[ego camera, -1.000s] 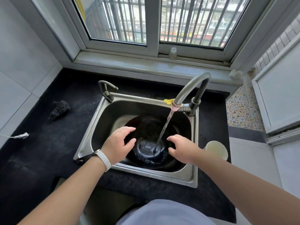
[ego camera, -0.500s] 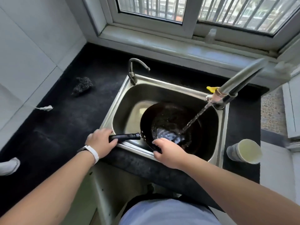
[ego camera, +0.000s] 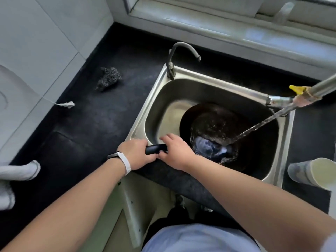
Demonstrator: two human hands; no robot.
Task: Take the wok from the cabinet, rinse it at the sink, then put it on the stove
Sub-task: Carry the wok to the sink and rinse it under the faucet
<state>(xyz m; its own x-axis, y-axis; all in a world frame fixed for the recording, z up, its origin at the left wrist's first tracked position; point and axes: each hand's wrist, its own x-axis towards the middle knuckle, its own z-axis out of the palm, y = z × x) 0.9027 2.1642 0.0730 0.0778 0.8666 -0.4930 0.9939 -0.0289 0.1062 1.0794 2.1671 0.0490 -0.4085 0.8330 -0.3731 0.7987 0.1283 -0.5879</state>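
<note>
The dark wok point(ego camera: 218, 124) lies in the steel sink point(ego camera: 145, 113), and its black handle point(ego camera: 155, 149) sticks out over the sink's near left corner. My left hand point(ego camera: 138, 153), with a white wristband, grips the outer end of the handle. Beside it, my right hand point(ego camera: 176, 153) closes over the handle where it joins the wok. A stream of water point(ego camera: 263, 124) runs from the tap point(ego camera: 312, 91) at the right into the bowl, and water pools at the near side of the wok.
A small second tap point(ego camera: 181, 50) stands at the sink's far left corner. On the black counter to the left lie a dark scrubber point(ego camera: 109, 79) and a white cable end point(ego camera: 66, 104). A pale cup point(ego camera: 316, 173) lies on its side right of the sink.
My left hand went from above the wok to its handle. My right hand moved from the wok's rim onto the handle beside the left. The view swung left and down.
</note>
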